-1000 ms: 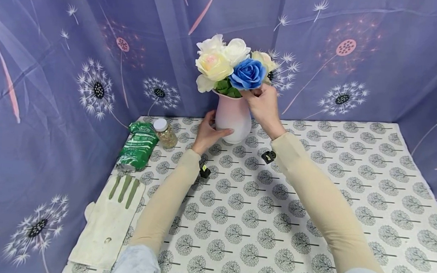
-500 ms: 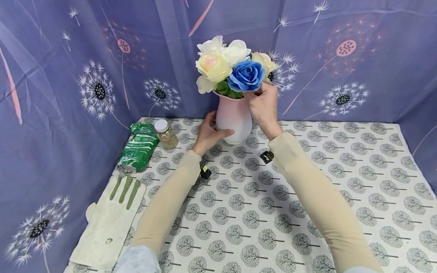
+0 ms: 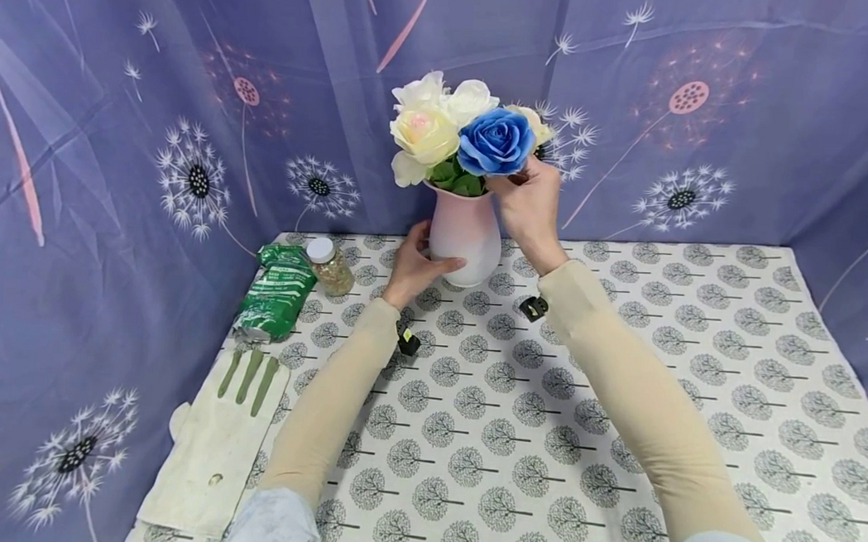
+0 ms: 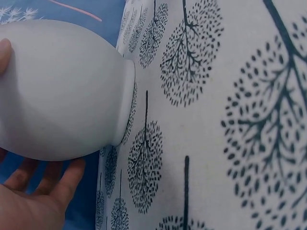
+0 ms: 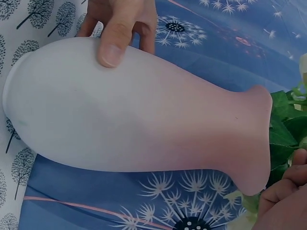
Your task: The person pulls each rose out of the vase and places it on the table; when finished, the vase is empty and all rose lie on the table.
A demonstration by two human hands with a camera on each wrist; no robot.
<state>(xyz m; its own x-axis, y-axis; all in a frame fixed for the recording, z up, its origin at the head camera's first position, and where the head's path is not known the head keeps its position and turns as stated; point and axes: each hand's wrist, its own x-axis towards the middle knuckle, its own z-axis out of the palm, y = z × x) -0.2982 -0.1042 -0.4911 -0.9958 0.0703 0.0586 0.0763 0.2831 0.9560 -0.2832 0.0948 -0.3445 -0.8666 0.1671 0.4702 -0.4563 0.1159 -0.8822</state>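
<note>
A pink-to-white vase [image 3: 465, 244] stands upright near the back edge of the table. My left hand [image 3: 413, 268] grips its lower body, thumb across the front and fingers round the far side; the left wrist view shows those fingers [image 4: 67, 184] along the vase wall. Several cream and white roses [image 3: 425, 132] fill the mouth, with green leaves [image 5: 283, 129] at the rim. My right hand [image 3: 533, 211] pinches a blue rose [image 3: 496, 142] just below its bloom, at the right of the rim. The rose's stem is hidden by the hand and vase.
To the left stand a white-capped jar [image 3: 332, 269] and a green packet [image 3: 274, 293]. Pale gloves [image 3: 214, 448] with green finger stripes lie nearer at the left edge. A purple dandelion-print curtain [image 3: 624, 92] hangs close behind the vase.
The blue rose dips slightly down and left, then comes up and right with my right hand, covering more of the cream rose behind it. My left hand and the vase stay in place.
</note>
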